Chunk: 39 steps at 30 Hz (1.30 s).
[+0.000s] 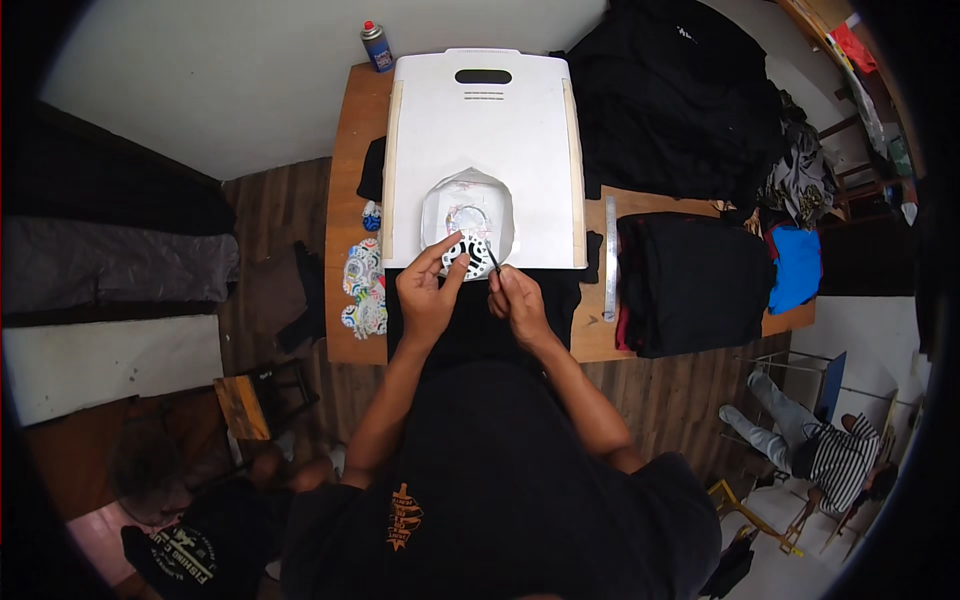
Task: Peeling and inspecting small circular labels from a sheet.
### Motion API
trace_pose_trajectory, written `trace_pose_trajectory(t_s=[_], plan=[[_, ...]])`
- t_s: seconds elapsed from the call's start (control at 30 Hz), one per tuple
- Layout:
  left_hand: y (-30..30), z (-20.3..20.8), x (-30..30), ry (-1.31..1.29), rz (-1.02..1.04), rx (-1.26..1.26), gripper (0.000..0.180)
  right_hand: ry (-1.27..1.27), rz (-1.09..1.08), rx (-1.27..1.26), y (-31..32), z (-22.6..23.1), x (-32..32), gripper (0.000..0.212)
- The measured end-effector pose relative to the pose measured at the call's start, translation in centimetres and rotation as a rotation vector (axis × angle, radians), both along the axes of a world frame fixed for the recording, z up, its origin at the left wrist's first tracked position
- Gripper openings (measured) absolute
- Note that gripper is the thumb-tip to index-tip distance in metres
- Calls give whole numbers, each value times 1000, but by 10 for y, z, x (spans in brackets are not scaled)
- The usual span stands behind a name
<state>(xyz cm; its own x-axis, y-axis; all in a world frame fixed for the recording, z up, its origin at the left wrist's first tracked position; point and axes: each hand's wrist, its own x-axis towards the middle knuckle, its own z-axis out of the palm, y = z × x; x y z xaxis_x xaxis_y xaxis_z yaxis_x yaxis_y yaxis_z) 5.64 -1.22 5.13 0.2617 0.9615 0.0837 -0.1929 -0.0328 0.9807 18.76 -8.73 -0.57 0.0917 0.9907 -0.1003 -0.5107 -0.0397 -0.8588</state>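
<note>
My left hand (428, 300) pinches a round white disc (466, 256) with a bold black pattern between thumb and fingers. My right hand (519, 303) grips a thin dark tool (493, 257), its tip at the right edge of the disc; its exact kind is too small to make out. Just beyond the disc lies a whitish, roughly square tray-like piece (432, 208) with a raised rim and a round shape inside. It rests on the near part of a large white panel (480, 135) with an oval slot. Black cloth (480, 310) lies under my wrists.
Patterned round pieces (366, 285) lie on the wooden table (352, 130) at left. A spray can (377, 46) stands at its far left corner. Right are a metal ruler (611, 258), folded black cloth (695, 285) and a black heap (680, 100). Other people are at lower left and right.
</note>
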Motion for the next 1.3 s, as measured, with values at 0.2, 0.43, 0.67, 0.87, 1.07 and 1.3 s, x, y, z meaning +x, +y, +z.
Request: trace_pose_trajectory(t_s=[0.2,0.43,0.67,0.87,1.07,1.3], plan=[[1,-1,0,1,-1,8,35,-11,2,13,2,-1,1,33],[3,-4,0,1,-8,6,35,-5,4,-4,2,1,2,33],[4,-4,2,3,-1,1,35,-3,-13,-2,4,0,3,33],[6,-3,5,10,1,2,35,-2,11,-14,5,1,7,33],[9,0,7,16,4,-11,35,-4,17,-15,9,1,9,34],[15,-3,11,3,2,-13,35,-11,20,-12,16,5,15,33]])
